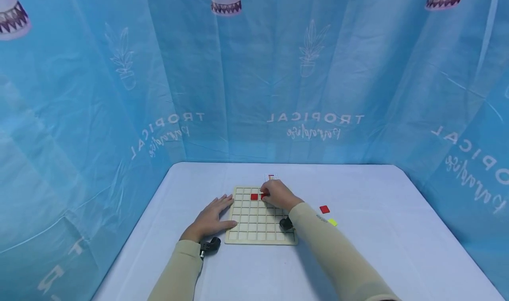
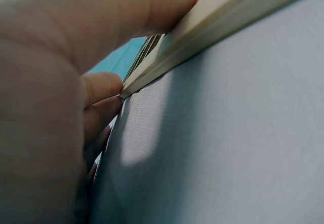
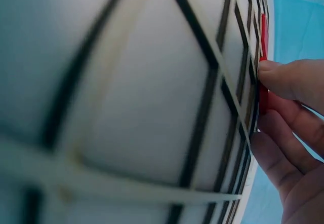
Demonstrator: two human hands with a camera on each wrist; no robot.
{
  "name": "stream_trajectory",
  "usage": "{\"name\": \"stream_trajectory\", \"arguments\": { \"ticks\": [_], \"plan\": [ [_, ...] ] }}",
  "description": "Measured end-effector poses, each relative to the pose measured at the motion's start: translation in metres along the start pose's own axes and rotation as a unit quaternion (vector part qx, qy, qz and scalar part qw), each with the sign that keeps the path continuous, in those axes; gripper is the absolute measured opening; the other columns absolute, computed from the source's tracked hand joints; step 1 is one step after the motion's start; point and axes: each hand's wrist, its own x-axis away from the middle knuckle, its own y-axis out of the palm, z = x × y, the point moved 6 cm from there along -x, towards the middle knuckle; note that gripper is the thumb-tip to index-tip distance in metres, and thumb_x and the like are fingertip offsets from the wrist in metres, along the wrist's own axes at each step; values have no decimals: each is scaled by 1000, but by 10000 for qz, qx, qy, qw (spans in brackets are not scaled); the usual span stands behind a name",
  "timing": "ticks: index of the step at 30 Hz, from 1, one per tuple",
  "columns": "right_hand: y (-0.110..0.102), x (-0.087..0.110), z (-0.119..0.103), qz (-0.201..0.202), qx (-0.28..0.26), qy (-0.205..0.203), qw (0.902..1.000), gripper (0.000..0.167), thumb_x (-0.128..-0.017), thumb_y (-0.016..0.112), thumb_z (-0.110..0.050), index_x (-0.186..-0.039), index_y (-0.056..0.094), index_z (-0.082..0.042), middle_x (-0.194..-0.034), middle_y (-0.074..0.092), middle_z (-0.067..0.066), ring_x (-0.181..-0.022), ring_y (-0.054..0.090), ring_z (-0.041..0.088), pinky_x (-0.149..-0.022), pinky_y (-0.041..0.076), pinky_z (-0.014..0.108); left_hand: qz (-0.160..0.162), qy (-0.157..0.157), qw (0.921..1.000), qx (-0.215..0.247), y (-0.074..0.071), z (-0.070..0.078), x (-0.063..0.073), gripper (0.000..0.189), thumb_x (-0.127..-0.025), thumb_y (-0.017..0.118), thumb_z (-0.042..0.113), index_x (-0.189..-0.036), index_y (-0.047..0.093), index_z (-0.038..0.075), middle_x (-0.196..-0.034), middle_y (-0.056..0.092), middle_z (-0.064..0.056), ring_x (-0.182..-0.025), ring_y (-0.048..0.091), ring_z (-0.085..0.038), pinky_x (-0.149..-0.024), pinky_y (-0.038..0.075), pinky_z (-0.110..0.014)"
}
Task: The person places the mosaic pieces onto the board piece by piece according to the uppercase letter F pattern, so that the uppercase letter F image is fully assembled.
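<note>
A pale wooden grid board point(image 1: 249, 225) lies on the white table, one red square tile point(image 1: 254, 196) set in a cell of its second row from the back. My right hand point(image 1: 280, 195) reaches over the board and pinches another red tile point(image 3: 264, 95) between thumb and fingers, just right of the first one. In the right wrist view that tile stands close over the grid. My left hand point(image 1: 212, 218) rests at the board's left edge with fingers spread, the thumb on the frame point(image 2: 190, 31) and other fingertips against its side.
Right of the board, a loose red tile point(image 1: 324, 209) and a yellow-green tile point(image 1: 332, 222) lie near the right forearm. A small printed card point(image 1: 271, 176) with a coloured grid is behind the board. Blue printed curtains point(image 1: 254, 80) surround the table.
</note>
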Motion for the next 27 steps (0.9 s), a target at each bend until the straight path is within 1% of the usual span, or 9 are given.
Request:
{"name": "stream_trajectory", "arguments": {
  "ticks": [5, 12, 18, 27],
  "plan": [
    [1, 0, -3, 28, -84, -111, 9999, 28, -95, 79, -4, -123, 74, -1, -111, 73, 7, -108, 69, 21, -94, 59, 37, 8, -8, 10000, 41, -1, -1, 0, 95, -87, 74, 63, -161, 45, 12, -169, 34, -6, -157, 21, -33, -124, 21, -60],
    [2, -1, -5, 47, -100, -152, 9998, 26, -95, 80, -7, -121, 75, -3, -111, 73, 5, -107, 68, 19, -94, 58, 36, 0, 31, 10000, 59, -3, 1, 0, 95, -87, 73, 65, -161, 45, 12, -169, 34, -6, -157, 21, -33, -124, 20, -61],
    [2, -1, -5, 43, 1, -91, 9999, 27, -96, 80, -8, -122, 75, -3, -112, 72, 5, -108, 68, 19, -94, 58, 35, -23, 74, 10000, 40, -2, 1, -1, 95, -87, 73, 65, -161, 45, 12, -169, 33, -5, -157, 21, -32, -124, 20, -59],
    [4, 0, -2, 55, -39, -24, 10000, 31, -95, 81, -9, -125, 74, -4, -116, 71, 4, -111, 67, 18, -96, 57, 33, -8, 77, 10000, -16, -1, -1, -1, 96, -88, 72, 66, -161, 45, 12, -169, 34, -5, -157, 21, -32, -125, 20, -58]
  ]
}}
